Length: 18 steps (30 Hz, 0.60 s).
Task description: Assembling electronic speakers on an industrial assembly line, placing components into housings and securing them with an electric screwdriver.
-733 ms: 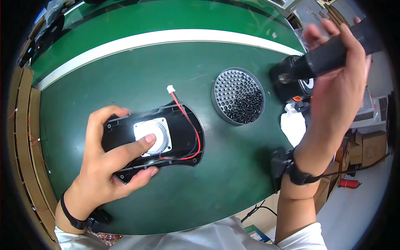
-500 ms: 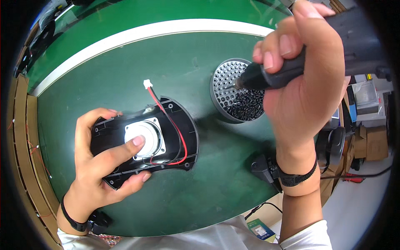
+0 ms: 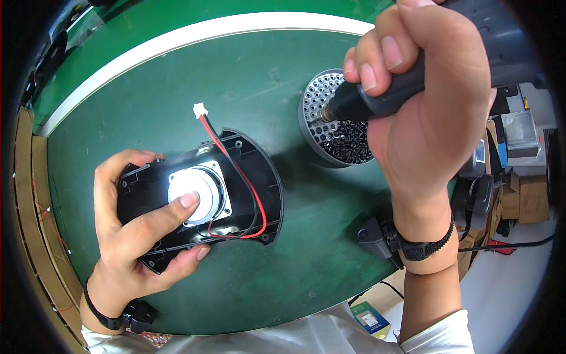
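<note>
My left hand point(image 3: 132, 227) is closed round the left end of a black plastic housing point(image 3: 259, 177), its thumb lying on the round speaker point(image 3: 203, 206) set inside. From the speaker a red and black wire pair point(image 3: 254, 197) loops over the housing to a white connector point(image 3: 200, 111). My right hand point(image 3: 433, 88) grips a dark electric screwdriver point(image 3: 386, 97), its tip pointing down and left over a round screw tray point(image 3: 306, 124). Small black screws point(image 3: 348, 144) are heaped in the tray beside a perforated metal plate point(image 3: 321, 94). Whether the tip carries a screw I cannot make out.
A green work table point(image 3: 259, 88) lies under everything, with a white strip point(image 3: 194, 28) along its far side. Brown cardboard point(image 3: 38, 206) lines the left edge. At the right are cardboard boxes point(image 3: 530, 197), a clear plastic container point(image 3: 522, 133) and a black cable point(image 3: 507, 245).
The screwdriver tip has shifted slightly left over the screw tray. The housing in my left hand has moved a little left in the picture, with the speaker and wires.
</note>
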{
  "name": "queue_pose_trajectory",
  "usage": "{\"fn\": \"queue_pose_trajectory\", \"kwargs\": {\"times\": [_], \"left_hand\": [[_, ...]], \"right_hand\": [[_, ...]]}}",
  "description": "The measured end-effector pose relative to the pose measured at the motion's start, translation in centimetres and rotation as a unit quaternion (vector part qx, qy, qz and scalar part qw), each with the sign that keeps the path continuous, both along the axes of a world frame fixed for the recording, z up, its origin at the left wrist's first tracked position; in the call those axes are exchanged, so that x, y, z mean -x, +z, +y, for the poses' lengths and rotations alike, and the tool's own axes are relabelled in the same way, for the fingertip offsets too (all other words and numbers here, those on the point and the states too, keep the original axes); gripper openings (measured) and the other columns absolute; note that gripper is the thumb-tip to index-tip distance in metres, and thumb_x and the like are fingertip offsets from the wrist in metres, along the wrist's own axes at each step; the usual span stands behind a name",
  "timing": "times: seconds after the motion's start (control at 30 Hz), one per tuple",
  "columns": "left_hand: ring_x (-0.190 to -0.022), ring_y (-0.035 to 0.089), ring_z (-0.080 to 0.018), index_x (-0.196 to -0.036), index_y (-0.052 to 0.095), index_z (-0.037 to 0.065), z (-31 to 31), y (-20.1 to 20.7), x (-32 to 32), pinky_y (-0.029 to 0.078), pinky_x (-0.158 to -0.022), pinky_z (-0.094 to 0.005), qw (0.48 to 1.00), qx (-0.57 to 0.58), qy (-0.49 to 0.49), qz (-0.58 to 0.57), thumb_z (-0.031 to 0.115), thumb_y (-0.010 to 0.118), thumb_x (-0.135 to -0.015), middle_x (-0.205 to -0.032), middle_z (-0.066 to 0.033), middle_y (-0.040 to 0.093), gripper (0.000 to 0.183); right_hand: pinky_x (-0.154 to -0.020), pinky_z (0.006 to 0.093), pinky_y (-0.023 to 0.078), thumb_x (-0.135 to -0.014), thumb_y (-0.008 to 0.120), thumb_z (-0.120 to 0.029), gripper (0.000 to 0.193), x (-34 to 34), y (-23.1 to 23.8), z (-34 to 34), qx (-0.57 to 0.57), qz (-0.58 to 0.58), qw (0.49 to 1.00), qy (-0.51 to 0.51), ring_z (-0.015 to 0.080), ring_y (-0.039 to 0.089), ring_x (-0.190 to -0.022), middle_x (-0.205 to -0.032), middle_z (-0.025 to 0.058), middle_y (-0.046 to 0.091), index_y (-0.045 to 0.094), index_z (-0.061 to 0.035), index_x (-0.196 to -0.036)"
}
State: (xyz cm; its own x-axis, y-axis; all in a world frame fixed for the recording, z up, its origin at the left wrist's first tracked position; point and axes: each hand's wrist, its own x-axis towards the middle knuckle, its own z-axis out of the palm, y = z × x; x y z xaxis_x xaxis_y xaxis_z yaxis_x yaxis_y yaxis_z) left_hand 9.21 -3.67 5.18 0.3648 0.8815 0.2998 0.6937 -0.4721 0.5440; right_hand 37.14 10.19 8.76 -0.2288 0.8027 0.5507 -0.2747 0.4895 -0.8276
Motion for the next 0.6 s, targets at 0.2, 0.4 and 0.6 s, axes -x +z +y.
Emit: {"fn": "queue_pose_trajectory", "kwargs": {"times": [0.2,0.4,0.6], "left_hand": [[-0.112,0.058,-0.0403,-0.109,0.076,0.009,0.2,0.0,-0.5,0.055,-0.091,-0.0464,1.0,-0.013,0.015,-0.022,0.017,0.089,-0.061,-0.128,-0.0276,0.046,0.05],[-0.109,0.059,-0.0387,-0.109,0.077,0.008,0.3,-0.1,-0.9,0.055,-0.09,-0.0454,0.999,-0.023,0.009,-0.025,0.018,0.089,-0.061,-0.127,-0.028,0.047,0.05],[-0.117,0.057,-0.0426,-0.114,0.074,0.011,-0.2,-0.1,-0.2,0.05,-0.1,-0.0486,1.0,0.005,0.017,-0.021,0.018,0.086,-0.066,-0.134,-0.0267,0.043,0.05]], "right_hand": [[-0.074,0.0354,0.045,-0.099,0.05,-0.021,0.03,0.1,0.1,-0.2,0.006,0.006,1.0,0.017,0.0148,0.051,-0.073,-0.086,0.0041,0.05,0.052,-0.0006,-0.121],[-0.074,0.035,0.044,-0.099,0.05,-0.021,0.029,-0.7,0.3,-0.1,0.011,0.013,0.999,0.04,0.0146,0.05,-0.072,-0.085,0.0037,0.049,0.052,-0.0008,-0.12],[-0.073,0.0326,0.04,-0.099,0.052,-0.019,0.024,-0.3,0.6,0.0,-0.075,0.011,0.997,0.023,0.0123,0.046,-0.069,-0.082,0.0008,0.043,0.052,-0.0031,-0.117]]}}
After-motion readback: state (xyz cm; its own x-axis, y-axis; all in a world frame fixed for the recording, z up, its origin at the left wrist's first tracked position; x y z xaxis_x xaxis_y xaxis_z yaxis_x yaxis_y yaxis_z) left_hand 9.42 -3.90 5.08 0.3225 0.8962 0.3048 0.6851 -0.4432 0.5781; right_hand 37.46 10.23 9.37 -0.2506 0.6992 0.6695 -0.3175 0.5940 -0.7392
